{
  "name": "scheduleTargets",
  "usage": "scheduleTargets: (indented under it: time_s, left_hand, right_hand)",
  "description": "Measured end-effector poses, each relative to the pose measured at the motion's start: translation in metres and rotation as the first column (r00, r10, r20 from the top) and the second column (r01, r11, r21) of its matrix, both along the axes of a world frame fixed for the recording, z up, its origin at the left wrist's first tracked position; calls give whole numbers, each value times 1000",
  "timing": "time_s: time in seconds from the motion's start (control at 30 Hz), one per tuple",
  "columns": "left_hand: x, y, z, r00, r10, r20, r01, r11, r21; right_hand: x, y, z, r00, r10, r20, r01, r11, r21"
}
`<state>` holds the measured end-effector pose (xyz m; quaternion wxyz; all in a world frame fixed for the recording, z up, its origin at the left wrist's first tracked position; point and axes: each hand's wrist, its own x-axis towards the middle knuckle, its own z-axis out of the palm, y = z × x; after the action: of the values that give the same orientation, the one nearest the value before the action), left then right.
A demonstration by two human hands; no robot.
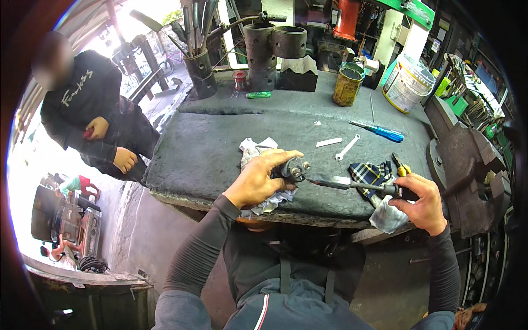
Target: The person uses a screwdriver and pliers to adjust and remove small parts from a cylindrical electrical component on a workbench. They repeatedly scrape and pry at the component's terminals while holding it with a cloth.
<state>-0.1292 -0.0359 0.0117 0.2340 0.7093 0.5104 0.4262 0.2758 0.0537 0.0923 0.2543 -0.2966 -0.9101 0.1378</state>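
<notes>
My left hand [256, 180] is closed round a small dark cylindrical part with metal terminals [297, 167], held above a crumpled white rag [258, 147] near the bench's front edge. In my right hand [422, 204] is the handle end of what looks like a soldering iron [371, 187]. Its dark tip points left and reaches the part, or nearly so; contact is unclear. Beneath the iron's shaft lies a plaid cloth [369, 172], with a pale rag [388, 216] under my right fingers. Yellow-handled pliers [403, 168] lie just beyond that hand.
On the dark bench [214, 132] are a wrench [347, 147], a white strip [329, 142], a blue screwdriver [385, 132], a red spool [240, 80], and a green cylinder [258, 94]. A rusty can [348, 85] and white bucket [408, 82] stand behind. A vise [467, 170] is right; a person [93, 110] stands left.
</notes>
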Motion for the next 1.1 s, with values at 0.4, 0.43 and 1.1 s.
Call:
scheduleTargets:
  time_s: [0.4, 0.43, 1.1]
  left_hand:
    - [3, 1, -1, 1000, 12, -1, -12, 1000, -19]
    - [4, 0, -1, 1000, 17, 18, -17, 999, -47]
    - [59, 27, 124, 989, 113, 90, -138, 926, 352]
  right_hand:
    - [5, 2, 11, 1000, -18, 13, 18, 1000, 5]
    - [8, -1, 8, 1000, -21, 9, 21, 1000, 18]
    - [-1, -12, -54, 541, -603, -586, -170, 604, -779]
